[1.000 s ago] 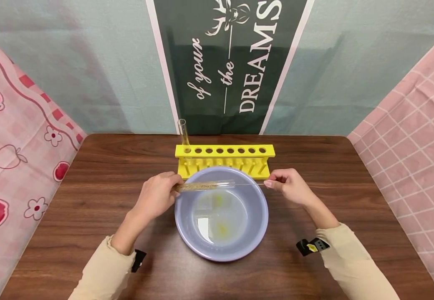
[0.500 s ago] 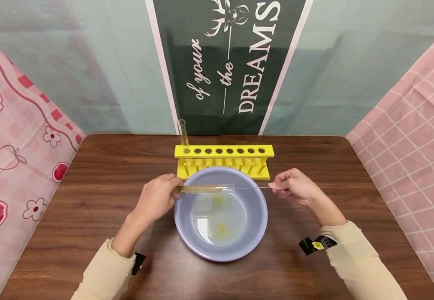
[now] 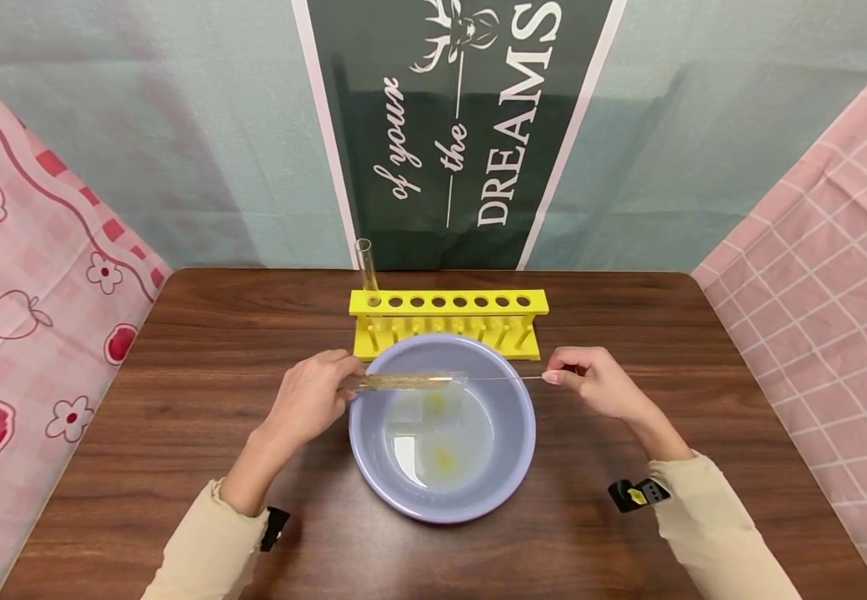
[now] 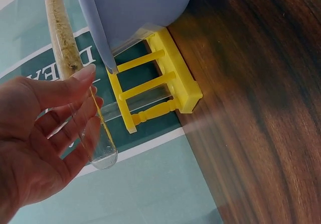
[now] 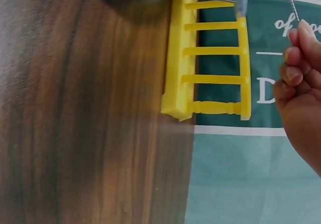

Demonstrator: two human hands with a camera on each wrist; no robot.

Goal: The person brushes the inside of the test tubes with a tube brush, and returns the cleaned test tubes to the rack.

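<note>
Over the lilac basin (image 3: 514,425), my left hand (image 3: 312,392) grips a glass test tube (image 4: 106,156) near its rounded end, thumb against the fingers. The tube lies nearly level in the head view, its mouth to the right. Inside it sit the beige bristles of a test tube brush (image 4: 61,28). Its thin twisted wire handle (image 5: 292,4) runs out of the mouth to my right hand (image 3: 591,383), which pinches the wire's end between thumb and fingers. Shallow cloudy water with two yellowish patches fills the basin's bottom.
Right behind the basin stands a yellow test tube rack (image 3: 450,307), partly covered by it. Another glass test tube (image 3: 367,265) stands upright in the rack's leftmost hole. A printed cloth (image 3: 613,208) hangs behind the brown wooden table (image 3: 238,333).
My right hand has shifted slightly right and down with the wire handle. The test tube has dropped a little, while my left hand stays nearly in place.
</note>
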